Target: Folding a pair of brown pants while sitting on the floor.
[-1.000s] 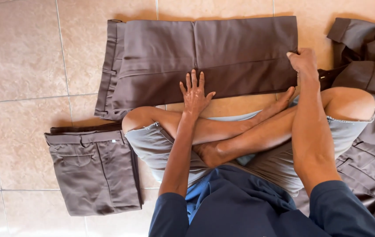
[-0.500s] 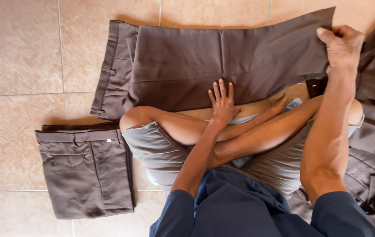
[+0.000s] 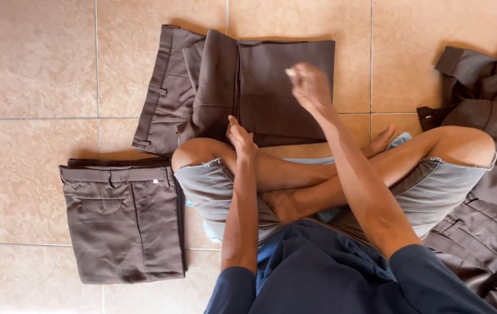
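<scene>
I sit cross-legged on a tiled floor. A pair of brown trousers (image 3: 266,110) lies in front of my knees, doubled over so the leg end rests on the waistband half at the left. My left hand (image 3: 240,138) presses its fingertips on the near edge of these trousers, beside my left knee, and grips nothing. My right hand (image 3: 309,86) hovers over the right part of the folded cloth. It is blurred with its fingers curled, so I cannot tell whether it pinches any fabric.
A neatly folded pair of brown trousers (image 3: 123,227) lies on the floor to my left. A loose heap of brown garments (image 3: 490,93) sits at the right, running down beside my right knee. Beige floor tiles (image 3: 33,58) surround everything.
My right hand carried the trouser legs from the right end over to the left, halving the length. My left hand slid forward from flat on the cloth to its near edge.
</scene>
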